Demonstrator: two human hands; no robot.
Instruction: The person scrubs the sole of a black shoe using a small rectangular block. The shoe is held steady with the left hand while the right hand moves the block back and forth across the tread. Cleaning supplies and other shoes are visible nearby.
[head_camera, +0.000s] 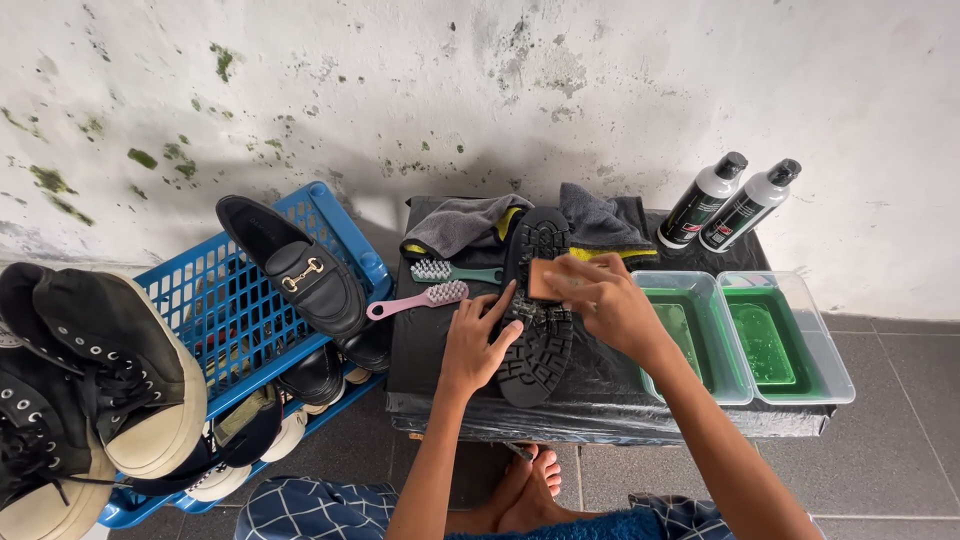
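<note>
The left hand (476, 345) presses the upturned shoe (538, 300) flat while the right hand (600, 300) grips a wooden brush (548, 279), so hard scrubbing could slide the shoe into the green water tub (690, 335).

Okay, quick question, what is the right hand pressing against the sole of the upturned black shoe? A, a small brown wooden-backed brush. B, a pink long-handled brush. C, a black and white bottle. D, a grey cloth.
A: the right hand grips a small brown brush against the treaded sole of the black shoe, while the pink brush lies untouched on the table beside the left hand.
</note>
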